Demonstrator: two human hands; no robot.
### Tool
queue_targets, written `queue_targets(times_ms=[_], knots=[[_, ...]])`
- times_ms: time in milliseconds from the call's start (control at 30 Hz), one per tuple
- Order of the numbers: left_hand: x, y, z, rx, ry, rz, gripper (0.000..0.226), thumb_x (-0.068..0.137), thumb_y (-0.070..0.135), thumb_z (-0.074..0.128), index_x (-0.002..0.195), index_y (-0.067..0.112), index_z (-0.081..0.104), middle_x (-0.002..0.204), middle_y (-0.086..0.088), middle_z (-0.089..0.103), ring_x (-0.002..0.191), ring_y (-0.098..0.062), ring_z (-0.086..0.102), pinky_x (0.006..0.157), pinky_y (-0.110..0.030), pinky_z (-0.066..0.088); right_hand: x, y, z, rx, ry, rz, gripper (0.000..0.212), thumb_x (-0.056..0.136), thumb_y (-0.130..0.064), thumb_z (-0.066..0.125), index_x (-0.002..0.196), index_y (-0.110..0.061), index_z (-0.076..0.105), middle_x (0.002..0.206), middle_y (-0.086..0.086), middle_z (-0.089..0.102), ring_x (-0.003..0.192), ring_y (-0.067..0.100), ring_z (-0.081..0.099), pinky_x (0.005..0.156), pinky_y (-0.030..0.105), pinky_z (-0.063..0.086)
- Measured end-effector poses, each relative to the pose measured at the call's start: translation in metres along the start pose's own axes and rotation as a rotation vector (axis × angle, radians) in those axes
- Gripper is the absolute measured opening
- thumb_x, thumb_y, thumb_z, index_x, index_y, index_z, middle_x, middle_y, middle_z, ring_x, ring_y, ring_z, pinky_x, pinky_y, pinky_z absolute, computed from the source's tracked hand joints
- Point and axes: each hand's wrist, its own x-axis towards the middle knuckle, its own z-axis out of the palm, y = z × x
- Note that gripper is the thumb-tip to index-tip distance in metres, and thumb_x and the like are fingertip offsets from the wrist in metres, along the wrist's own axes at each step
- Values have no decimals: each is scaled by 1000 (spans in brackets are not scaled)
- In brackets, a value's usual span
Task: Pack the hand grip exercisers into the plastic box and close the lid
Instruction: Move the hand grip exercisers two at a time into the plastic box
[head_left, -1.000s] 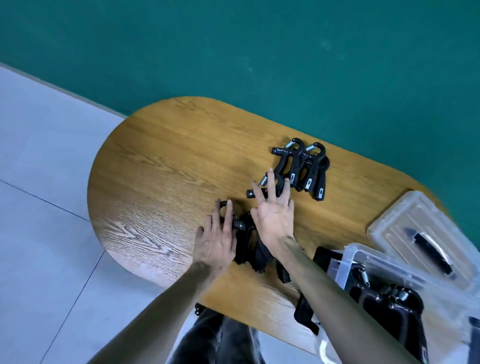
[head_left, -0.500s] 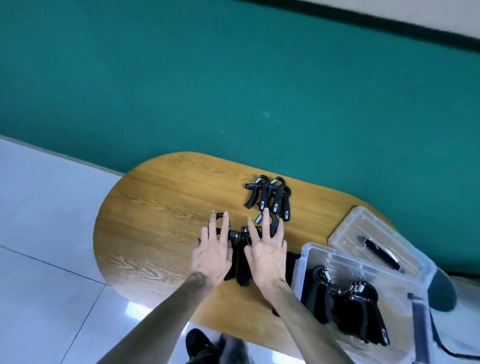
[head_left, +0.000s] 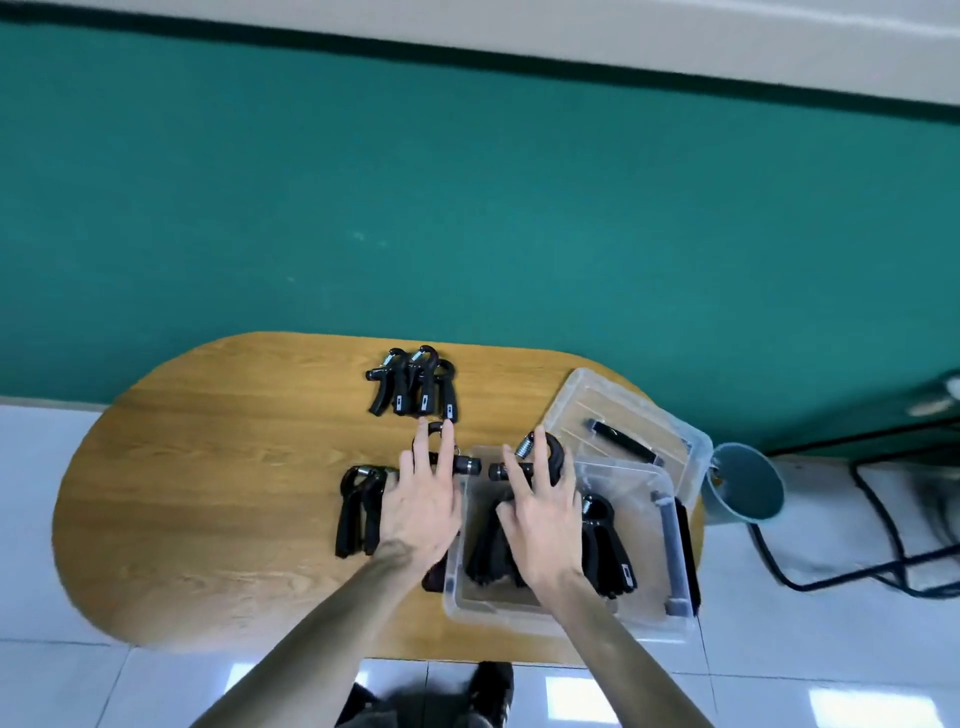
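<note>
Pressed flat, fingers spread: left hand on exercisers beside the plastic box, right hand on exercisers inside.

Both hands flat, fingers spread

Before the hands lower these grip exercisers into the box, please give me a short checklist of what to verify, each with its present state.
1. Plastic box open: ok.
2. Lid off, lying behind the box: ok.
3. Free floor space in the box beside the exercisers already inside: cannot tell, the right hand covers it.
4. Left hand over the box: not ok, it is left of the wall.
5. Firm grip on the carried bunch: cannot tell.
6. All exercisers collected: not ok, the far group and left pair remain on the table.
</note>
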Motion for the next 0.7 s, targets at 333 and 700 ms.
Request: queue_targets(times_ms=[333,700], knots=[[-18,101,33,-6,-100,96,77,106,34,34,161,19,-17,171,-17,4,136,-29,38,111,-40,41,-41,97,14,67,-71,137,73,81,-25,71,149,-25,44,167,10,16,141,51,32,93,60,53],[-12,133,95,-39,-230,-9,78,103,32,42,164,20,-5,170,-15,5,130,-28,39,101,-44,48,-35,150,59,142,-306,145,69,99,-32,49,159,-30,15,168,3,-15,149,48,6,111,58,38]])
